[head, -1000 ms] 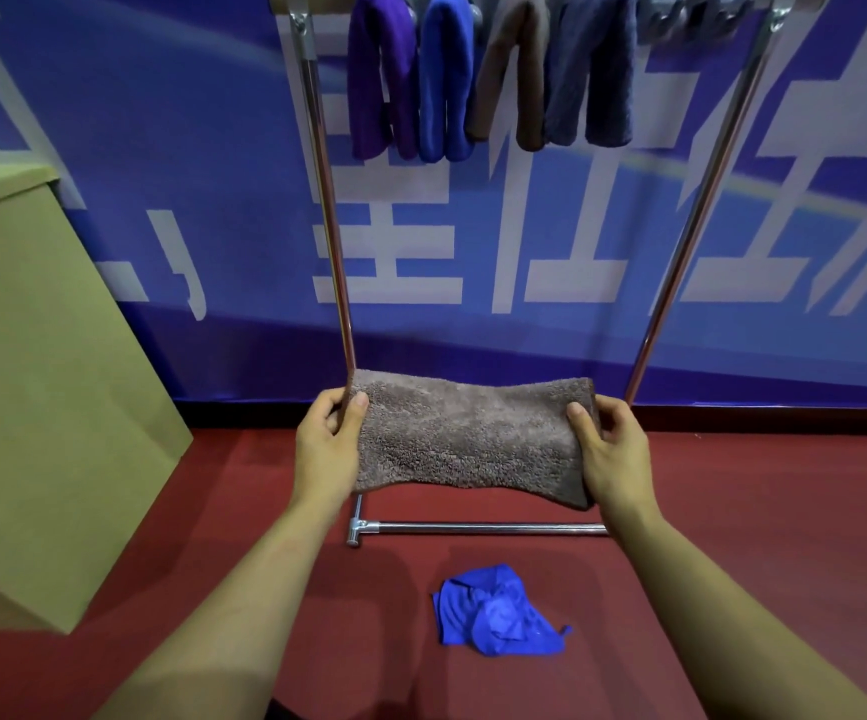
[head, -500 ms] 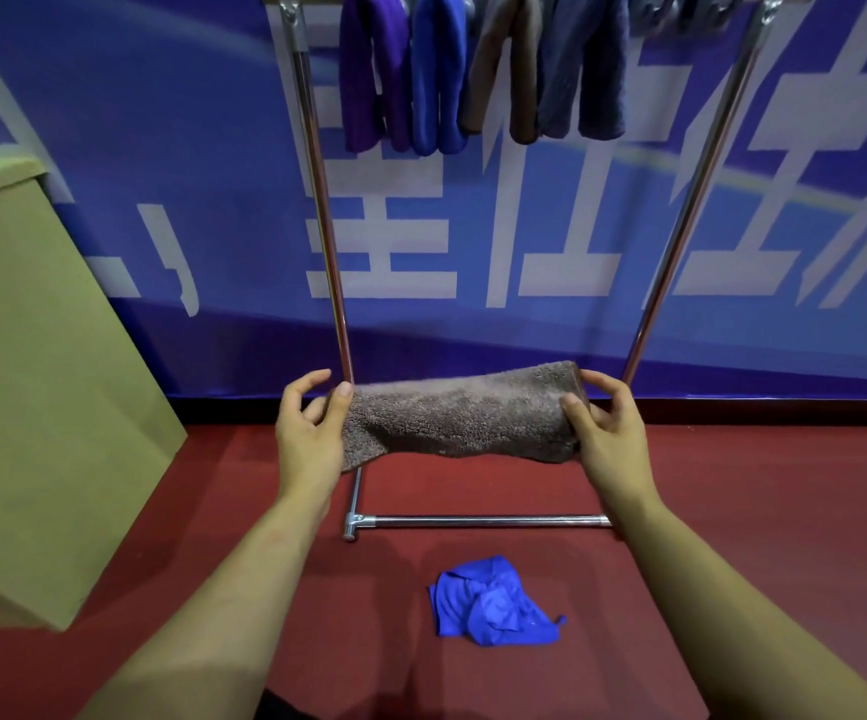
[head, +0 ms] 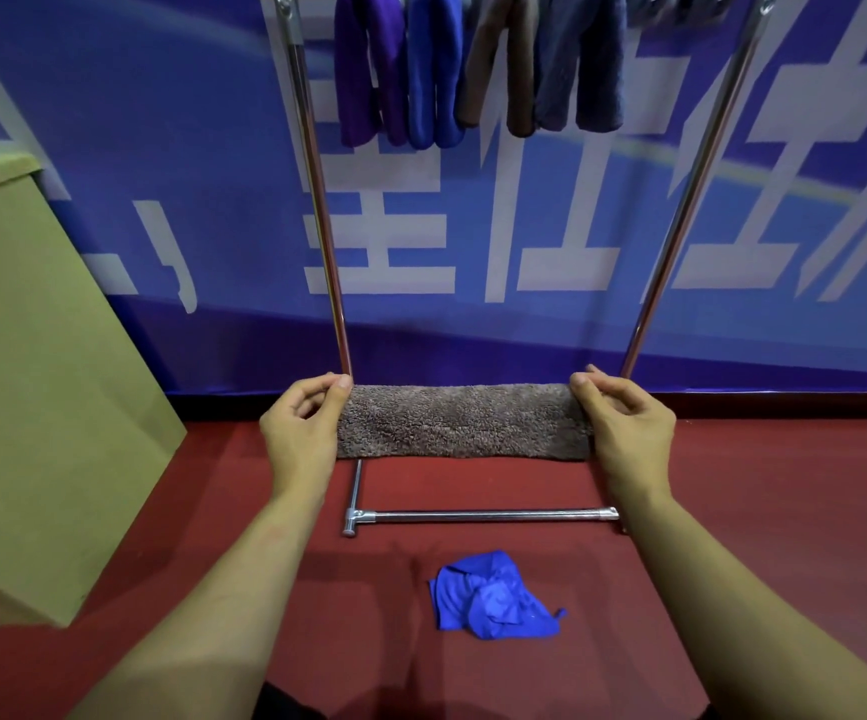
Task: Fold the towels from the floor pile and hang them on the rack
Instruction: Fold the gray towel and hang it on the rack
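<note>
While each hand, left hand (head: pixel 300 428) and right hand (head: pixel 626 426), keeps a pinching grip on the folded brown fleecy towel (head: pixel 465 422), it should lift level toward the chrome rack (head: pixel 317 200), corners matched.

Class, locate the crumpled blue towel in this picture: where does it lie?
In the head view, the crumpled blue towel lies on the red floor, low and centre, just in front of the rack's base bar and between the person's forearms.

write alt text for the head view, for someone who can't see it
Two bare hands, left hand and right hand, hold a folded brown towel stretched level between them by its ends, in front of a metal rack. Four folded towels already hang from the rack's top, and a crumpled blue towel lies on the red floor.
</note>
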